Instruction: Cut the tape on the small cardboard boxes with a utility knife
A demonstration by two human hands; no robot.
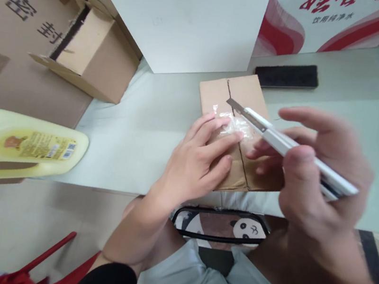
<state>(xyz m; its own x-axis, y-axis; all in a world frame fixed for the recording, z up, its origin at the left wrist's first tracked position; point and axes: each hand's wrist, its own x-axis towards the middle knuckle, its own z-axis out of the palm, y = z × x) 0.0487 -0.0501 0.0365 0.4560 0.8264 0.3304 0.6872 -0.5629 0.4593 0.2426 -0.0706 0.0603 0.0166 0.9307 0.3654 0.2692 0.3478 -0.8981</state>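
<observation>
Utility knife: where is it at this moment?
Head view, right of centre: the right hand grips the utility knife, its blade above the taped cardboard box under the left hand.

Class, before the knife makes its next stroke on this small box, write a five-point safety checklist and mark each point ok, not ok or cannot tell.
1. Blade extended from the utility knife: ok.
2. Right hand closed round the knife's handle: ok.
3. Left hand steadying the small cardboard box: ok, it lies flat on top.
4. Left fingers clear of the blade: not ok, they rest on the clear tape close to the edge.
5. Box flat on the table: ok.
6. Blade touching the box: cannot tell.
</observation>
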